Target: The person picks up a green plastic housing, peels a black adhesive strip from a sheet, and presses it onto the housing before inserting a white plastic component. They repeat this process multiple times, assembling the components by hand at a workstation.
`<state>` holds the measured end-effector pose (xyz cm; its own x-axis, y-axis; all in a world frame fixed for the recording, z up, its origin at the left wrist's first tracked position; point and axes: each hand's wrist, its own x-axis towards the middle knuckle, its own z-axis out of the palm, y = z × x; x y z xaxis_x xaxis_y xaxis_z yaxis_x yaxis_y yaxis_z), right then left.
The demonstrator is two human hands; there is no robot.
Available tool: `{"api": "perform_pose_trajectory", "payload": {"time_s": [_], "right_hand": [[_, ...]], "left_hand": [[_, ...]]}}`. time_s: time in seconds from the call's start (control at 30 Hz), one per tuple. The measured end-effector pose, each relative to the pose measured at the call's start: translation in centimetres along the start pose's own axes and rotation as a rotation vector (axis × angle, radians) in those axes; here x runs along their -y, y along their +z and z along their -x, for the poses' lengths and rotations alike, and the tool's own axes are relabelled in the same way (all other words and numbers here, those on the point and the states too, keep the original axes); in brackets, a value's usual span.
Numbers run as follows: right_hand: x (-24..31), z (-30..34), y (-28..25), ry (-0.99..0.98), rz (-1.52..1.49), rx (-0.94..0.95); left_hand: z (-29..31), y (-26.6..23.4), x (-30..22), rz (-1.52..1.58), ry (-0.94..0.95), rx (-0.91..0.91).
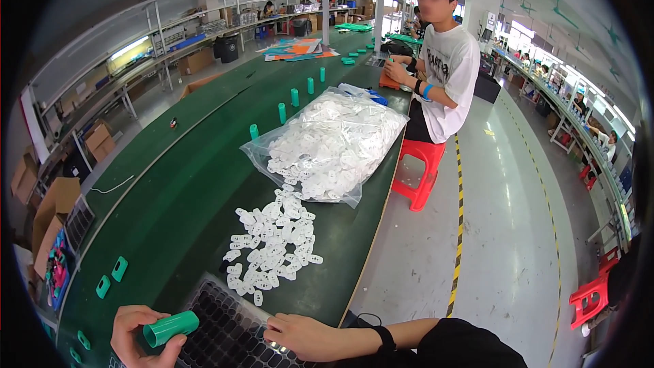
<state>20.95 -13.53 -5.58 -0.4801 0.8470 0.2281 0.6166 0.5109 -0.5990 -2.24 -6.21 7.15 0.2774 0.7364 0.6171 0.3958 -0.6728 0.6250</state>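
My left hand [129, 335] grips a green hollow plastic casing [170, 328] between thumb and fingers, its open end facing left. Under both hands lies a black tray [214, 310] divided into many small pockets. My right hand [303, 336] is at the tray's right side, fingers curled down and closed; whatever is at the fingertips is too small to make out. Just beyond the tray, small white plastic plates [272, 245] with holes lie in a loose pile. Behind them a large clear plastic bag [334, 143] bulges with more such plates.
Green casings [119, 269] lie on the green table [170, 225] to my left; others [282, 113] stand in a row beyond the bag. A co-worker [446, 61] sits on a red stool [422, 170] at the right edge. Orange and blue sheets [296, 49] lie farther back.
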Motion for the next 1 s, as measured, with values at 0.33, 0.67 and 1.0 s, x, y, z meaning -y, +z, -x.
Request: {"api": "perform_pose_trajectory", "payload": {"time_s": [0.33,0.67,1.0], "right_hand": [[-0.7,0.4,0.3,-0.023,-0.146,-0.105],[-0.7,0.2,-3.5,0.226,-0.234,-0.288],[1.4,0.1,-2.2,0.161,0.002,-0.088]], "left_hand": [[-0.4,-0.5,0.3,-0.010,0.068,-0.054],[-1.0,-2.9,0.7,-0.186,0.163,-0.290],[1.7,-3.9,1.7,-0.284,0.179,-0.338]]}}
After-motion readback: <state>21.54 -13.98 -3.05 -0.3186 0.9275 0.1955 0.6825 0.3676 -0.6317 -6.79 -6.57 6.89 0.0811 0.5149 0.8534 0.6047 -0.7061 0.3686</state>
